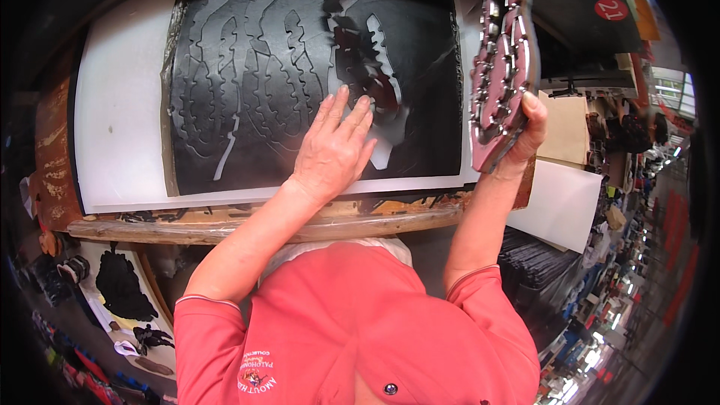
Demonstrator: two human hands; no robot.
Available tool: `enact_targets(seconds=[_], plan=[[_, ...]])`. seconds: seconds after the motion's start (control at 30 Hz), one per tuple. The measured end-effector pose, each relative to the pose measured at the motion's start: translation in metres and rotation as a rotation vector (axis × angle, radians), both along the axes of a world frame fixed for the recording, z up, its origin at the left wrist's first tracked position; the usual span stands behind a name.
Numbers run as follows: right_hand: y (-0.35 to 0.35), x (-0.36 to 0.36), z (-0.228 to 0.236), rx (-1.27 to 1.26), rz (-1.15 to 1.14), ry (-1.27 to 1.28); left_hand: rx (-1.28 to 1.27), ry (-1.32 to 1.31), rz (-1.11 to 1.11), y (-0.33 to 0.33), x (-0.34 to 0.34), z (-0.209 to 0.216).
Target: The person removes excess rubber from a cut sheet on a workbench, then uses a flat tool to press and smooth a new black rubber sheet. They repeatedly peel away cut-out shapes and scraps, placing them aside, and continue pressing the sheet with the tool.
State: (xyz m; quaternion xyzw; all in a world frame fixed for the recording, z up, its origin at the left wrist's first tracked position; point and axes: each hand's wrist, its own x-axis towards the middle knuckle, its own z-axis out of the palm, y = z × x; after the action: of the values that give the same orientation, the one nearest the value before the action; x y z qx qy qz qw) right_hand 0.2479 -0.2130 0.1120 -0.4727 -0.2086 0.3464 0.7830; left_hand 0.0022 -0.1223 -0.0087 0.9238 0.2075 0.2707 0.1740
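My right hand (529, 129) grips the lower end of a metal cutting die (504, 60), raised and tilted at the right. The die is long and curved, with shiny notched blades and pinkish-red surfaces between them. My left hand (332, 142) is open, fingers extended and a little apart, over a black sheet (431, 105); whether it touches the sheet I cannot tell. Curved, notched outlines are cut across the sheet's left and middle. Just beyond my left fingers are gaps showing white, and a blurred dark-red patch that I cannot make out.
Under the sheet lies a white board (120, 105), with a worn wooden rail (217, 231) along its near edge. A dark machine part (566, 0) with a red round sticker overhangs the far right. Dark stacked sheets (536, 266) and a white panel (559, 202) stand right; black pieces (124, 285) lie lower left.
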Motion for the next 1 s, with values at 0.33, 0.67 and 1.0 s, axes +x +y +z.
enact_targets(seconds=[0.33,0.67,1.0], plan=[[-0.014,0.02,0.021,-0.188,-0.196,-0.37,-0.109,-0.149,-0.094,-0.001,0.004,0.018],[-0.035,-0.006,-0.062,-1.016,-0.076,-1.242,-0.141,0.282,-0.321,0.041,0.028,0.034],[-0.004,0.002,-0.085,-1.09,-0.194,-1.312,0.049,0.255,-0.029,0.07,0.048,0.019]])
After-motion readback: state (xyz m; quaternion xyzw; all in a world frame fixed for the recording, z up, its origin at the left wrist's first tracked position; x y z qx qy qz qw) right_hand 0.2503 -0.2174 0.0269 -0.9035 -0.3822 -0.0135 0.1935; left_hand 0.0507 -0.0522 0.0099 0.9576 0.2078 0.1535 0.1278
